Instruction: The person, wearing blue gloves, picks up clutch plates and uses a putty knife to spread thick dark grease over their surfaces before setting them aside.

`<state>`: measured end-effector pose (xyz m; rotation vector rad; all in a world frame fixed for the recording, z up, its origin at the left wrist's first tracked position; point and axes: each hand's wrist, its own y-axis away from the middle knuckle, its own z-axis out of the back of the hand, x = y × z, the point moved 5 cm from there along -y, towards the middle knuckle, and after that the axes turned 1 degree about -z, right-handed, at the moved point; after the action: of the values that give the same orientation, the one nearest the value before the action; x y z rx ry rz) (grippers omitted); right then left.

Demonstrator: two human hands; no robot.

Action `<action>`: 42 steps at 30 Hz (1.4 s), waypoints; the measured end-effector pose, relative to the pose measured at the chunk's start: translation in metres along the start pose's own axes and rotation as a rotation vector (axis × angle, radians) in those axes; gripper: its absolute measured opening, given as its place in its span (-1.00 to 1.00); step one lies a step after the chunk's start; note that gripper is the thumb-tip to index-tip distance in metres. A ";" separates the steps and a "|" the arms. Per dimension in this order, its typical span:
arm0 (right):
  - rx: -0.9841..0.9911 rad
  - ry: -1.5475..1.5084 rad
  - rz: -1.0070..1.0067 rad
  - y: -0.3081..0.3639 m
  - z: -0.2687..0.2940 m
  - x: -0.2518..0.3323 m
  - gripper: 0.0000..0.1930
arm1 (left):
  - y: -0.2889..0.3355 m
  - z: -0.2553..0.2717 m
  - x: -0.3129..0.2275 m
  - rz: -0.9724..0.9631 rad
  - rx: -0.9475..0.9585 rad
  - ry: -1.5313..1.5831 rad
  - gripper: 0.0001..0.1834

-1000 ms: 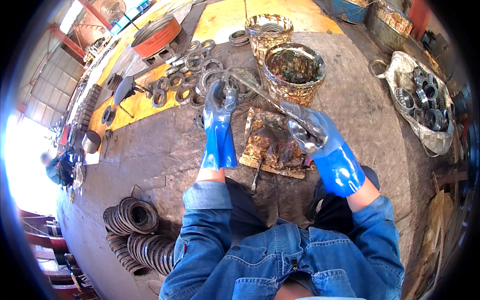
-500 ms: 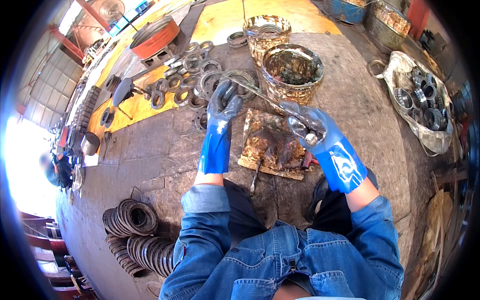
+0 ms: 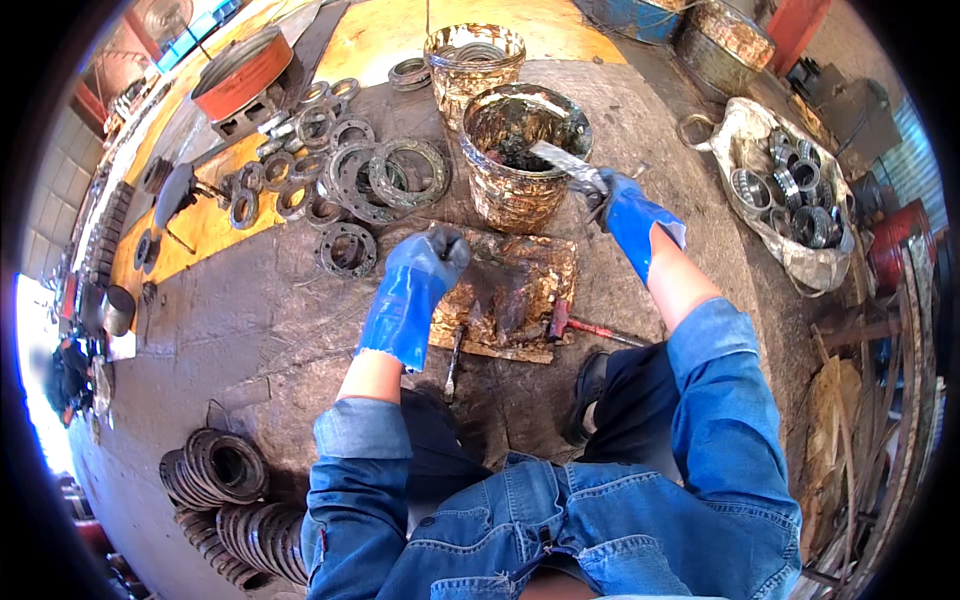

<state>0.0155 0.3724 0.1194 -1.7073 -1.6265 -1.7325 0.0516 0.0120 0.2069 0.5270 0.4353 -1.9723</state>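
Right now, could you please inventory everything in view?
buckets: two, brown, upper centre
board: one, brown, before buckets
hammer: one, red, board's right edge
slim tool: one, dark, board's near edge
flat tool: one, grey, right hand
rings: many, grey, left of buckets
ring stacks: several, dark, lower left
sack: one, whitish, right
bearings: several, silvery, in sack
drum: one, orange, upper left
left hand: one, blue-gloved, board's left
right hand: one, blue-gloved, near bucket

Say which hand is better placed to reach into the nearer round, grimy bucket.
The right, most likely: the blue-gloved right hand grips a flat grey metal blade whose tip appears over the opening of the bucket. The blue-gloved left hand is curled near the square, stained board, no tool visible in it.
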 end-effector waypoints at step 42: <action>0.133 1.096 0.245 0.161 0.013 -0.089 -0.67 | 0.083 0.087 -0.020 0.153 -0.169 -0.194 -0.74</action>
<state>0.1740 0.2778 0.1293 -0.5886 -0.9273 -1.8294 0.1193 -0.0534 0.2845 0.2510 0.4221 -1.8002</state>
